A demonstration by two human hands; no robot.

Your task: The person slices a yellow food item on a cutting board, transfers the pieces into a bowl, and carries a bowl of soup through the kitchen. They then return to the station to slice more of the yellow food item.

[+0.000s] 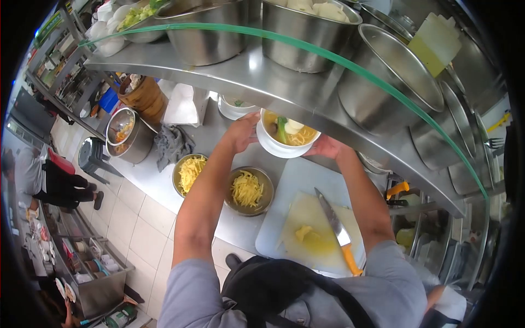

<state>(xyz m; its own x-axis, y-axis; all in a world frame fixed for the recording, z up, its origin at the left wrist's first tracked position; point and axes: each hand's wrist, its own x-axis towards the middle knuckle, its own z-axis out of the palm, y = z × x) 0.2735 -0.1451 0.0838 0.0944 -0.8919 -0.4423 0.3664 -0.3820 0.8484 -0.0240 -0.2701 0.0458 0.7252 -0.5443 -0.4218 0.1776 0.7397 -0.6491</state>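
Note:
Both my hands hold a white bowl (267, 135) of noodle soup with leafy greens and pale round pieces, on a white saucer (280, 152). My left hand (242, 133) grips its left side, and my right hand (327, 146) grips the right side. Part of my fingers is hidden behind the rim. Another white bowl (236, 112) stands just beyond my left hand, partly under the shelf. Nearer to me, a knife (334, 221) with an orange handle lies on a cutting board (295, 175) beside a small yellow piece (307, 234).
A steel shelf (229, 79) with a glass edge and large steel pots (306, 41) overhangs the counter. Two bowls of yellow strips (249, 190), a grey cloth (173, 146), a steel pot (134, 148) and a bamboo steamer (145, 101) stand left. Another person (49, 175) is at far left.

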